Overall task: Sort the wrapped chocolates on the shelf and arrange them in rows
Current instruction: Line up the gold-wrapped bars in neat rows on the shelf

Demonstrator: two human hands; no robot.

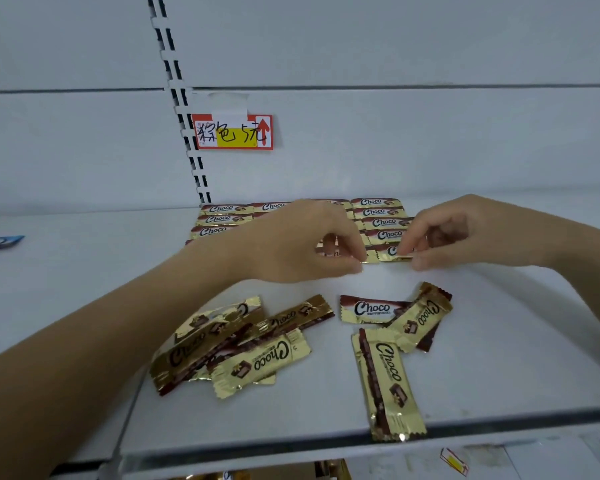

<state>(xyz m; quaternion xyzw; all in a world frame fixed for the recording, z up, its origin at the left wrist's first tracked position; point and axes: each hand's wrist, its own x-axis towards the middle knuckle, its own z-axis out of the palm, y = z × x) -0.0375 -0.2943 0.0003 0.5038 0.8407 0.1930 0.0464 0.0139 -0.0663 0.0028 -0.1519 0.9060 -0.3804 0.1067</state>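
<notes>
A: Both hands are on one chocolate [388, 252] here. The left hand [302, 240] pinches one crimped end between thumb and forefinger, and the right hand [465, 230] pinches the other end the same way.

B: It hangs right between them, at the near end of the rows [378, 212] that lie just beyond the fingers. Whether it touches the last bar there is hard to tell.

A: So the step, by the look of it, is to lay this one down as the next bar. Doing that well means holding it flat and level, logo up and reading like its neighbours, with the long edge snug to the bar behind and the ends lined up with the column.

B: Foil is light and slippery, so a gentle lay-down beats a drop. A careless nudge could skew the bars already placed.

A: Plenty to go, too. A loose heap [236, 344] lies below the left wrist, with the bars crossed over one another. A smaller cluster [371, 308] sits below the right hand, its nearest bar [385, 382] reaching the front rail [222, 457].

B: The surface is a pale, smooth shelf [516, 358]. Beyond the hands stands a white back panel [395, 133] with a slotted upright [184, 133] and a red-and-yellow price tag [234, 132], handwritten. Far out past the left arm, a blue wrapper [0, 241] pokes in.
</notes>
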